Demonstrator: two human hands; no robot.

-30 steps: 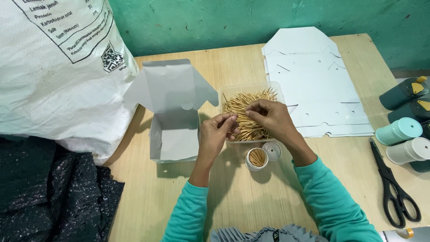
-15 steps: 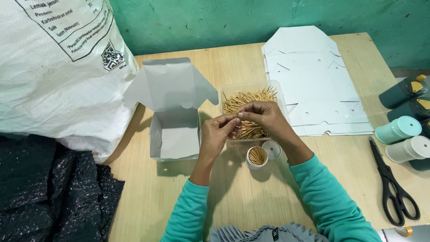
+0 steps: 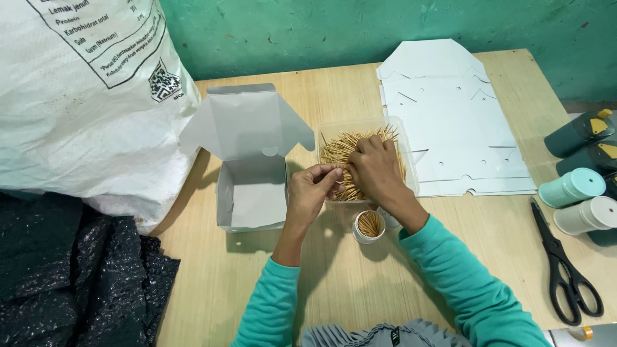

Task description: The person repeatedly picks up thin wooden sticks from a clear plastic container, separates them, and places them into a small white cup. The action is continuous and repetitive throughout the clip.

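A clear plastic tray full of toothpicks sits mid-table. My right hand rests in the tray, fingers pinching toothpicks. My left hand hovers at the tray's left edge, thumb and fingers closed on a few toothpicks. Just below both hands stands a small round white container filled with upright toothpicks; its lid is mostly hidden under my right wrist. An open white cardboard box with its flaps up stands to the left of my left hand.
A stack of flat white box blanks lies at the back right. Black scissors lie near the right edge, beside teal, white and dark cylinders. A large white sack and black plastic fill the left.
Both hands have shifted slightly up and left into the tray; my right hand now reaches deeper among the toothpicks while my left stays close beside it.
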